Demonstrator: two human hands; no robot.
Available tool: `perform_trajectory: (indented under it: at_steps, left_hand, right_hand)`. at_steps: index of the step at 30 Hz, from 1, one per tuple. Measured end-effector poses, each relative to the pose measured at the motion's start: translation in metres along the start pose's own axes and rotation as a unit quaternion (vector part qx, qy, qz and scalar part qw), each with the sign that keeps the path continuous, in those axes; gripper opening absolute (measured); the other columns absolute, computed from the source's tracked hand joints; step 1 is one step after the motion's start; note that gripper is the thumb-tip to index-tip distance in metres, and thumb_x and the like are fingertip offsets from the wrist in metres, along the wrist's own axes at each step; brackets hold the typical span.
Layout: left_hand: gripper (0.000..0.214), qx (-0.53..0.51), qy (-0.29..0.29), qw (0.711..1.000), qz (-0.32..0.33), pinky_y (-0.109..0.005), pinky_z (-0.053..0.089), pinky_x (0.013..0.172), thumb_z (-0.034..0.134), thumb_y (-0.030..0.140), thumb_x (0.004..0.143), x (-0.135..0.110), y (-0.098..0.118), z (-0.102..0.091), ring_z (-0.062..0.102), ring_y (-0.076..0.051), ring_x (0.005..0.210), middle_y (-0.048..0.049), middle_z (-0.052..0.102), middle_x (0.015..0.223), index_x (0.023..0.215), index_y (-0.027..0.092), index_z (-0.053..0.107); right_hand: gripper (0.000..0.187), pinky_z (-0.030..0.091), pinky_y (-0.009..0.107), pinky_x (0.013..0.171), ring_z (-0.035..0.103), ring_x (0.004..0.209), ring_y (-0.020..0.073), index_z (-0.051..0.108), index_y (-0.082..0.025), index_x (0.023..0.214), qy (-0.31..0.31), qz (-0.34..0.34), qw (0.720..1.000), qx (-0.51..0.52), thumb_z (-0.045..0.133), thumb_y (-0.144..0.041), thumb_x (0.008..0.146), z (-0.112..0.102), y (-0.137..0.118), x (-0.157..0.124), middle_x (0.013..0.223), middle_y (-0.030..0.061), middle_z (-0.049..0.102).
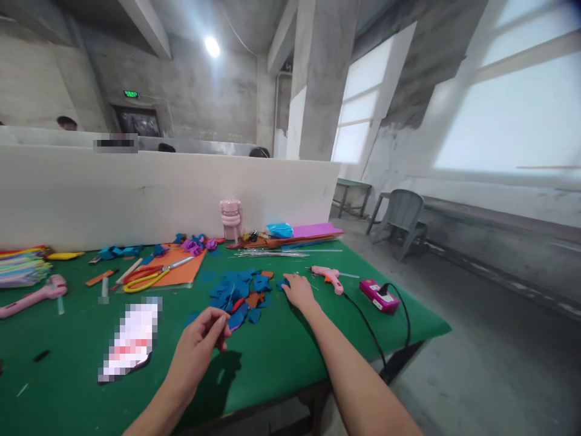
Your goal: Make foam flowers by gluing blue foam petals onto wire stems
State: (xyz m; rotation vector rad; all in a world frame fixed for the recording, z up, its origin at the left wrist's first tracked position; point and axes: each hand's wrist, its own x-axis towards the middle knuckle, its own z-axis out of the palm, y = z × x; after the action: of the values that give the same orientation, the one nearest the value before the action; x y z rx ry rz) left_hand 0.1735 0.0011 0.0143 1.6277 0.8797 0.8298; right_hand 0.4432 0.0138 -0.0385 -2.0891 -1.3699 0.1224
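My left hand (200, 346) hovers over the green table (281, 357), its thumb and forefinger pinched on a thin wire stem (229, 303) that rises toward a pile of blue felt pieces (238, 292). My right hand (297, 289) reaches forward and rests palm down on the table at the right edge of that pile, fingers touching a blue piece. A pink glue gun (329, 277) lies just right of my right hand, its black cord running to a pink power strip (379, 295).
Scissors with red and yellow handles (147, 275) lie on an orange sheet (175, 269). A second pink glue gun (34, 295) and stacked coloured sheets (20, 264) sit far left. A pink miniature chair (230, 219) and purple sheets (315, 230) stand by the white partition (136, 191). A grey chair (403, 218) is beyond the table.
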Motion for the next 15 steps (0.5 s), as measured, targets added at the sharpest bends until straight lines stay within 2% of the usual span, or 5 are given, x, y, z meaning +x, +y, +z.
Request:
perform_trajectory:
  at_steps: [5, 8, 10, 13, 15]
  left_hand:
    - [0.024, 0.064, -0.042, 0.997, 0.019, -0.021, 0.04, 0.055, 0.048, 0.043, 0.079, 0.002, -0.002, 0.002, 0.051, -0.011, 0.053, 0.0032, 0.055, 0.062, 0.078, 0.02, 0.054]
    - [0.026, 0.077, -0.066, 0.995, 0.02, -0.021, 0.04, 0.055, 0.048, 0.045, 0.078, 0.001, -0.001, 0.007, 0.051, -0.011, 0.052, 0.0037, 0.054, 0.062, 0.079, 0.02, 0.054]
    - [0.027, 0.083, -0.078, 0.993, 0.017, -0.021, 0.04, 0.054, 0.048, 0.047, 0.077, -0.001, -0.002, 0.01, 0.052, -0.011, 0.052, 0.0038, 0.054, 0.062, 0.079, 0.021, 0.053]
    - [0.029, 0.095, -0.079, 0.992, 0.011, -0.021, 0.04, 0.053, 0.048, 0.049, 0.076, -0.004, -0.003, 0.011, 0.052, -0.012, 0.052, 0.0035, 0.054, 0.062, 0.08, 0.021, 0.054]
    - [0.03, 0.099, -0.071, 0.993, 0.013, -0.021, 0.041, 0.053, 0.049, 0.05, 0.075, -0.006, -0.004, 0.01, 0.052, -0.012, 0.052, 0.0031, 0.055, 0.062, 0.081, 0.021, 0.054]
  right_hand:
    - [0.018, 0.037, 0.037, 0.084, 0.051, 0.099, 0.0241, 0.063, -0.014, 0.091, -0.031, 0.007, 0.998, -0.052, 0.056, -0.013, 0.074, 0.013, -0.003, 0.002, 0.102, 0.0148, 0.059]
    - [0.014, 0.041, 0.025, 0.074, 0.056, 0.082, 0.0156, 0.065, -0.021, 0.083, -0.097, -0.033, 0.994, -0.038, 0.064, -0.025, 0.07, 0.012, -0.013, 0.002, 0.087, 0.0032, 0.064]
    - [0.026, 0.042, 0.02, 0.07, 0.057, 0.076, 0.0117, 0.064, -0.027, 0.086, -0.117, -0.046, 0.992, -0.028, 0.069, -0.039, 0.064, 0.003, -0.014, 0.002, 0.082, -0.0035, 0.064]
    - [0.04, 0.042, 0.021, 0.075, 0.057, 0.085, 0.0125, 0.06, -0.03, 0.102, -0.037, 0.033, 0.997, -0.054, 0.063, -0.05, 0.068, -0.026, 0.002, 0.0, 0.094, -0.0024, 0.064]
    - [0.042, 0.039, 0.029, 0.084, 0.054, 0.099, 0.0188, 0.053, -0.021, 0.113, 0.024, 0.108, 0.99, -0.087, 0.052, -0.045, 0.078, -0.049, 0.024, -0.004, 0.106, 0.0087, 0.059]
